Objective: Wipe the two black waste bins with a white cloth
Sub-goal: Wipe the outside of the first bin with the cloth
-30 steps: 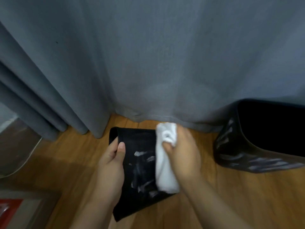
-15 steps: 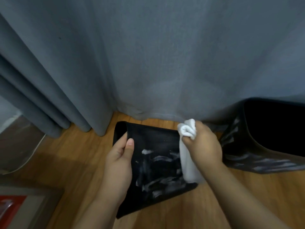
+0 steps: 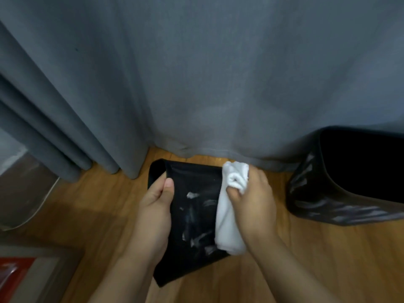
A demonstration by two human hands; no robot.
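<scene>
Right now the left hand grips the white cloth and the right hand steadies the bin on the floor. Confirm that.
Not right: the hands are swapped. In the head view the right hand grips the white cloth against the bin, and the left hand steadies that bin at its rim. The rest stands.

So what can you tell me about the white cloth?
The white cloth looks soft and fluffy, like a small towel. It is bunched up, not spread flat. The right hand grips it, with a wad poking out above the fingers and a longer part hanging below. It is pressed against the side of the black bin, which the left hand holds by its rim. Pale smears show on the bin beside the cloth.
</scene>
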